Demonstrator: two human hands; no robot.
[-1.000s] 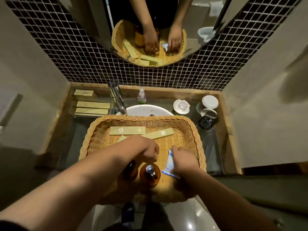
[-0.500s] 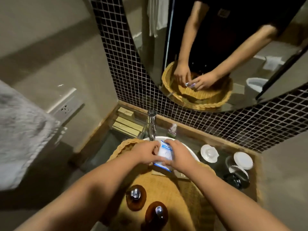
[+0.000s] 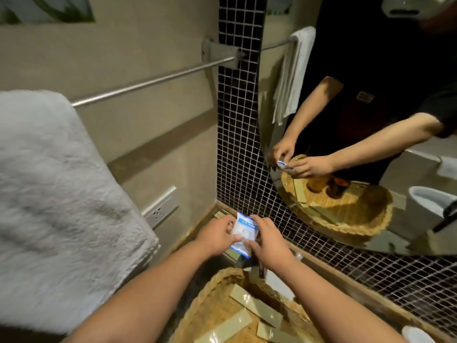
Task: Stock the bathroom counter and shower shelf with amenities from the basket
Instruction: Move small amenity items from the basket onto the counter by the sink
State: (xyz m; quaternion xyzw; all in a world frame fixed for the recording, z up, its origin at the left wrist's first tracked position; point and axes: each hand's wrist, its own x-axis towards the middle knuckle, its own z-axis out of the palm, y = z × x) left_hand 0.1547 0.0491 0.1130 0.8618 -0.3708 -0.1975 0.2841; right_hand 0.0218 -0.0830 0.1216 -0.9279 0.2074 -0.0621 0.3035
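Observation:
A small white and blue sachet (image 3: 243,231) is held up over the far left corner of the counter, beyond the wicker basket (image 3: 217,285). My left hand (image 3: 218,235) grips its left side and my right hand (image 3: 268,241) pinches its right side. Inside the basket lie flat tan amenity packets (image 3: 256,306). More tan packets (image 3: 231,254) lie on the counter under my hands, mostly hidden. The mirror (image 3: 346,134) reflects both hands with the sachet and two amber bottles in the basket.
A white towel (image 3: 57,194) hangs at the left on a metal rail (image 3: 153,81). A wall socket (image 3: 160,210) sits on the beige wall. Black mosaic tiles (image 3: 237,125) back the counter. A white dish (image 3: 418,335) shows at the lower right.
The view has swung left and up. Both hands carried the sachet from above the basket's middle to the far left corner of the counter; the amber bottles have left direct view.

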